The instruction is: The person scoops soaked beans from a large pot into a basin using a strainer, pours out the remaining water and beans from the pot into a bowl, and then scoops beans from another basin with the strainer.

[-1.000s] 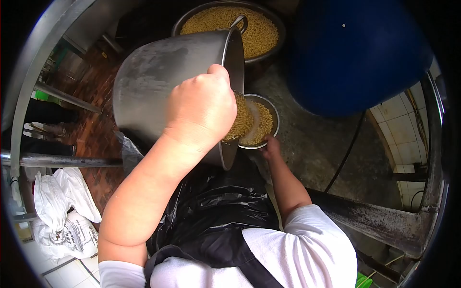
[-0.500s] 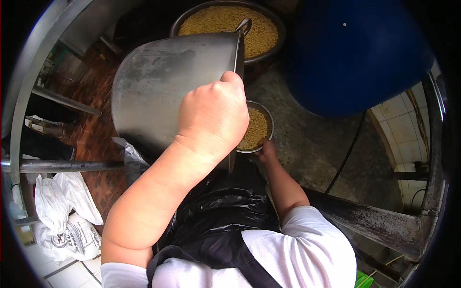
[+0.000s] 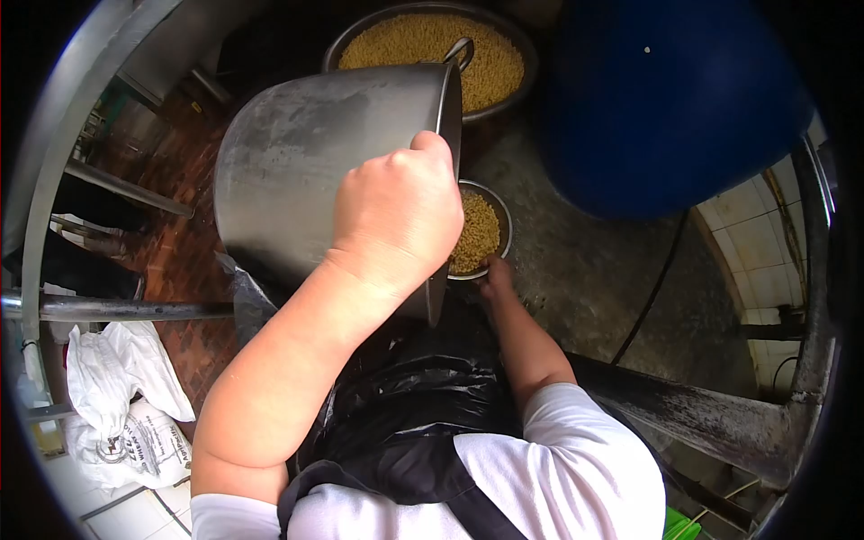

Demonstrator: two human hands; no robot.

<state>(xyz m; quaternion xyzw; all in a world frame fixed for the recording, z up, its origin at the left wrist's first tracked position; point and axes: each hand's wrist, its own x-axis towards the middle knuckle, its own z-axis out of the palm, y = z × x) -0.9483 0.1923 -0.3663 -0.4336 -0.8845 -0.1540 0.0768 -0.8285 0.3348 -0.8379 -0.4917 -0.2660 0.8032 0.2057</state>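
A large steel pot (image 3: 297,153) lies tipped on its side, its mouth turned to the right. My left hand (image 3: 399,214) is closed at the pot's near rim; whether it grips the rim or a handle there is hidden. Below the mouth is a small metal bowl (image 3: 507,216) of yellowish beans or grains (image 3: 477,234), partly covered by my left hand and the pot. My right hand (image 3: 493,277) holds this bowl by its near edge, with most fingers out of sight. The pot's inside cannot be seen.
Behind the pot stands a wide metal basin (image 3: 529,81) full of similar yellow beans or grains (image 3: 423,40). A big blue barrel (image 3: 675,117) is at the upper right. Metal bars (image 3: 135,310) cross at left, a worn beam (image 3: 693,418) at right. White sacks (image 3: 126,387) lie lower left.
The pot has shifted very slightly to the right. The bowl has moved a little up, and its contents look darker and lie differently. Both hands keep their hold.
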